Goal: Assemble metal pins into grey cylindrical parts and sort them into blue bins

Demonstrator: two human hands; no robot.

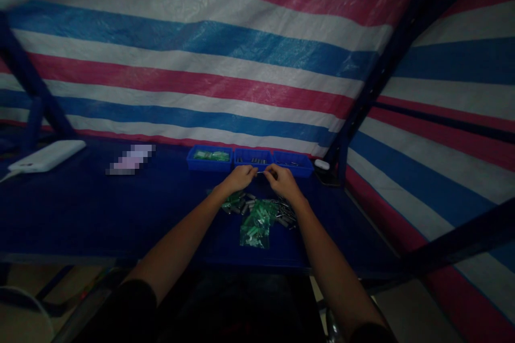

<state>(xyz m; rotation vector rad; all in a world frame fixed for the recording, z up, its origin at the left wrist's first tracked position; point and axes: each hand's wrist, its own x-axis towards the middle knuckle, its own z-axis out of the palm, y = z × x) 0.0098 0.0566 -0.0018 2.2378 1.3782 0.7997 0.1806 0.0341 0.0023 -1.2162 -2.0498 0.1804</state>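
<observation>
My left hand (pixel 241 177) and my right hand (pixel 280 179) meet above the blue table, fingers pinched. Between them runs a thin, pale metal rod (pixel 260 172), its ends hidden in the fingertips; its exact kind is too small to tell. Below the hands lies a pile of small grey metal cylinders (pixel 249 203) and slim metal pins (pixel 285 209). Clear plastic bags with green contents (pixel 257 225) rest on the pile's near side. Just behind the hands stand three blue bins: one with green bagged pieces (pixel 211 156), one with grey cylinders (pixel 257 160), one with a few thin metal pieces (pixel 290 163).
A white power bank or box (pixel 48 156) with a cable lies at the left of the table (pixel 100 214), beside a blurred-out item (pixel 132 159). A small white case (pixel 321 164) sits on a dark flat object at the right. Blue frame posts (pixel 362 102) and striped sheeting (pixel 193 80) enclose the table.
</observation>
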